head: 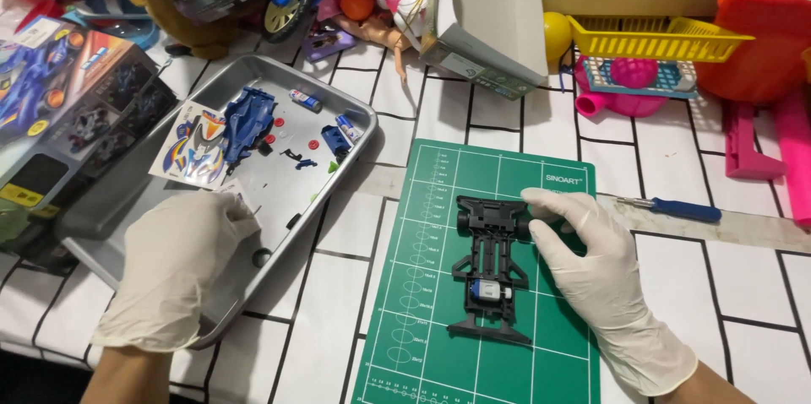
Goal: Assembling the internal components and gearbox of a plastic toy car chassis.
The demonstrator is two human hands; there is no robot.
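Toys crowd the far edge of the tiled table [659, 159]. On the green cutting mat [557, 201], the right hand [591, 269] pinches the light, brittle black chassis [492, 269] by its front end; left hand [173, 269] rests loosely curled, holding nothing, in the metal tray [355, 117].

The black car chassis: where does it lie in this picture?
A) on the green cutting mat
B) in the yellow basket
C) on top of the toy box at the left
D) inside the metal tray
A: the black car chassis lies flat on the green cutting mat, with the gloved right hand touching its upper end; the left hand is over at the metal tray.
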